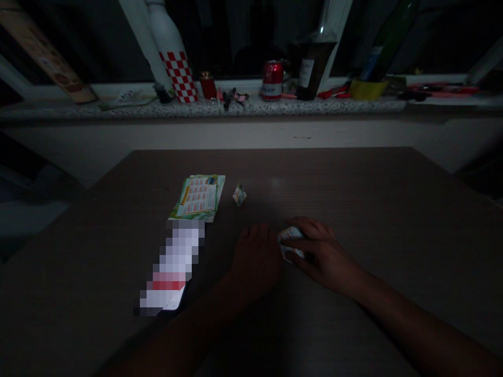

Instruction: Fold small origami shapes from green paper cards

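Observation:
A small piece of printed paper [290, 234], white with orange and green print, lies low over the table between my hands. My right hand [324, 254] grips it from the right, with thumb and fingers bent across its face. Against the paper's left edge is my left hand [257, 256], back up and fingers curled down; its thumb is hidden and the hand is in deep shadow. Farther off stands a little folded paper shape [239, 195] with pointed corners. To its left rests a stack of printed calendar cards [198, 196] with green borders.
A phone [173, 267] with a lit, blurred-out screen lies left of my left arm. Beyond the brown table [353, 183], a stone sill [220, 107] carries a checkered bottle [178, 73], a red can [272, 81], a dark bottle [308, 68] and a green bottle [387, 44].

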`<action>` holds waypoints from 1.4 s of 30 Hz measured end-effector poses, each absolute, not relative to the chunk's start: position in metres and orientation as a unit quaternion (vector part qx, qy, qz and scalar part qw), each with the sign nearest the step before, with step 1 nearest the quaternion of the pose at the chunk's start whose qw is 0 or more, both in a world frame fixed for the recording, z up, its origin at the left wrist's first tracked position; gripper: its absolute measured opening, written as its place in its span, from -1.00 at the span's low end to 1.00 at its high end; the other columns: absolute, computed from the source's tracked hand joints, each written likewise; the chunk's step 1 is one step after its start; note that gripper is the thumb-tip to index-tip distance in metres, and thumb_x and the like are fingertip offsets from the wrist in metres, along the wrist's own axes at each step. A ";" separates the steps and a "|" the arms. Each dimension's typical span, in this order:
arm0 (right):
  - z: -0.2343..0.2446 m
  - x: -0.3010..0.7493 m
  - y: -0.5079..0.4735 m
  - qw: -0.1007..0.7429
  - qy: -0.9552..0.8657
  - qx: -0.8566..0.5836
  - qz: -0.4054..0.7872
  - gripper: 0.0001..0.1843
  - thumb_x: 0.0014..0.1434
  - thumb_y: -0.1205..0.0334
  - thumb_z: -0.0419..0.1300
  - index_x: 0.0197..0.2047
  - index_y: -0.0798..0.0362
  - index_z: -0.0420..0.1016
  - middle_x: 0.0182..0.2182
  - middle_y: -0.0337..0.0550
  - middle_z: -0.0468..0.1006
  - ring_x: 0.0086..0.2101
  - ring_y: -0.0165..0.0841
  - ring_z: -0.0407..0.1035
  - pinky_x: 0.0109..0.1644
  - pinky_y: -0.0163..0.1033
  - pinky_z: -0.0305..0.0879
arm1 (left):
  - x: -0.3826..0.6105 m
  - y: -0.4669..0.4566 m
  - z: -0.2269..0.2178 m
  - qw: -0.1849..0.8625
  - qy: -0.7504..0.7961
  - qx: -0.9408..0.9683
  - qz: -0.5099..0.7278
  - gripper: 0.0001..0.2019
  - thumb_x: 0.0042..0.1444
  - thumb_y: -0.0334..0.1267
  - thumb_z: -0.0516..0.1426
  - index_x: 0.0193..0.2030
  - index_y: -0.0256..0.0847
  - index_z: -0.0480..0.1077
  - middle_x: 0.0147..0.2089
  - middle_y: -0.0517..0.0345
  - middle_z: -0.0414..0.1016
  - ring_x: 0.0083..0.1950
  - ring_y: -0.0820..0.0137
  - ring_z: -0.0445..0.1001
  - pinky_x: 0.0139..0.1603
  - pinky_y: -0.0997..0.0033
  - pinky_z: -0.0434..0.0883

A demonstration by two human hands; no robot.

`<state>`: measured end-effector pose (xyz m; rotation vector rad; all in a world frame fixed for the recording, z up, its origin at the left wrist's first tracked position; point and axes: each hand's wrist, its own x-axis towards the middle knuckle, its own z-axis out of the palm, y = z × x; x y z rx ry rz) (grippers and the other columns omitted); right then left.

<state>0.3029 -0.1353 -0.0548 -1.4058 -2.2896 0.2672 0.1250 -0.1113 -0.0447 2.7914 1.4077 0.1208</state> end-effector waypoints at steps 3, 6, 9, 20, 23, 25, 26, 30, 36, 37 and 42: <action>-0.056 0.301 -0.134 0.225 -0.826 -0.507 0.097 -0.71 0.16 0.23 0.20 -0.03 -0.14 0.54 0.13 -0.06 0.38 0.13 -0.07 0.20 0.12 0.13 0.13 | 0.125 -0.111 -0.044 0.005 0.450 0.892 0.037 -0.82 0.18 -0.33 -0.03 -0.19 -0.32 0.35 -0.17 -0.11 0.37 -0.10 0.10 0.34 -0.11 0.10 0.28; -0.057 0.301 -0.132 0.229 -0.825 -0.509 0.096 -0.73 0.15 0.24 0.20 -0.07 -0.14 0.56 0.12 -0.05 0.39 0.11 -0.06 0.21 0.11 0.12 0.13 | 0.125 -0.111 -0.044 0.006 0.451 0.892 0.037 -0.82 0.18 -0.32 -0.03 -0.18 -0.32 0.36 -0.17 -0.11 0.37 -0.11 0.10 0.34 -0.11 0.10 0.28; -0.056 0.302 -0.133 0.221 -0.827 -0.506 0.107 -0.70 0.14 0.25 0.20 -0.04 -0.15 0.55 0.12 -0.07 0.40 0.11 -0.07 0.22 0.12 0.11 0.13 | 0.125 -0.112 -0.044 0.005 0.454 0.890 0.044 -0.82 0.18 -0.32 -0.02 -0.18 -0.32 0.36 -0.16 -0.10 0.38 -0.10 0.11 0.34 -0.11 0.11 0.28; -0.055 0.302 -0.132 0.205 -0.817 -0.520 0.142 -0.63 0.08 0.25 0.23 -0.01 -0.18 0.51 0.13 -0.15 0.40 0.12 -0.11 0.22 0.14 0.10 0.10 | 0.126 -0.111 -0.045 0.002 0.456 0.889 0.046 -0.82 0.16 -0.34 -0.02 -0.20 -0.32 0.37 -0.17 -0.11 0.39 -0.12 0.10 0.36 -0.13 0.10 0.29; -0.055 0.302 -0.132 0.205 -0.811 -0.528 0.147 -0.64 0.06 0.26 0.24 -0.04 -0.18 0.52 0.12 -0.14 0.40 0.12 -0.10 0.23 0.14 0.10 0.10 | 0.126 -0.112 -0.043 0.009 0.452 0.891 0.040 -0.82 0.16 -0.34 -0.02 -0.21 -0.33 0.37 -0.17 -0.12 0.39 -0.11 0.10 0.36 -0.13 0.10 0.29; -0.055 0.302 -0.132 0.209 -0.807 -0.531 0.150 -0.65 0.07 0.25 0.24 -0.05 -0.18 0.53 0.12 -0.13 0.40 0.12 -0.11 0.23 0.14 0.09 0.09 | 0.124 -0.111 -0.042 0.015 0.450 0.892 0.041 -0.80 0.19 -0.32 -0.04 -0.20 -0.32 0.37 -0.17 -0.12 0.39 -0.11 0.11 0.36 -0.12 0.10 0.29; -0.055 0.302 -0.132 0.212 -0.807 -0.531 0.151 -0.65 0.07 0.25 0.24 -0.05 -0.18 0.53 0.13 -0.14 0.40 0.12 -0.11 0.23 0.15 0.09 0.08 | 0.123 -0.111 -0.041 0.019 0.450 0.892 0.044 -0.79 0.19 -0.29 -0.04 -0.20 -0.32 0.37 -0.17 -0.11 0.39 -0.10 0.11 0.36 -0.11 0.10 0.28; -0.056 0.304 -0.132 0.218 -0.807 -0.527 0.154 -0.62 0.05 0.27 0.25 -0.04 -0.23 0.51 0.13 -0.19 0.39 0.12 -0.13 0.22 0.15 0.08 0.06 | 0.119 -0.109 -0.040 0.058 0.455 0.887 0.051 -0.70 0.16 -0.09 0.04 -0.15 -0.30 0.37 -0.11 -0.09 0.38 -0.07 0.12 0.35 -0.09 0.12 0.29; -0.056 0.307 -0.132 0.211 -0.818 -0.510 0.161 -0.60 0.06 0.29 0.25 -0.01 -0.22 0.50 0.15 -0.16 0.37 0.14 -0.13 0.21 0.15 0.08 0.07 | 0.117 -0.108 -0.041 0.071 0.465 0.881 0.055 -0.66 0.11 -0.01 0.08 -0.17 -0.26 0.38 -0.11 -0.07 0.39 -0.04 0.11 0.35 -0.06 0.13 0.29; -0.056 0.307 -0.132 0.211 -0.820 -0.506 0.162 -0.59 0.06 0.29 0.24 0.00 -0.22 0.49 0.15 -0.17 0.37 0.14 -0.13 0.21 0.16 0.07 0.07 | 0.117 -0.108 -0.041 0.070 0.468 0.880 0.054 -0.66 0.11 0.00 0.08 -0.17 -0.26 0.38 -0.11 -0.07 0.39 -0.04 0.12 0.35 -0.06 0.13 0.29; -0.059 0.308 -0.131 0.216 -0.820 -0.507 0.155 -0.58 0.06 0.30 0.24 0.00 -0.23 0.49 0.16 -0.19 0.36 0.14 -0.14 0.20 0.16 0.07 0.07 | 0.118 -0.107 -0.041 0.064 0.469 0.880 0.045 -0.61 0.12 0.07 0.05 -0.17 -0.25 0.38 -0.12 -0.07 0.41 -0.05 0.11 0.36 -0.05 0.11 0.30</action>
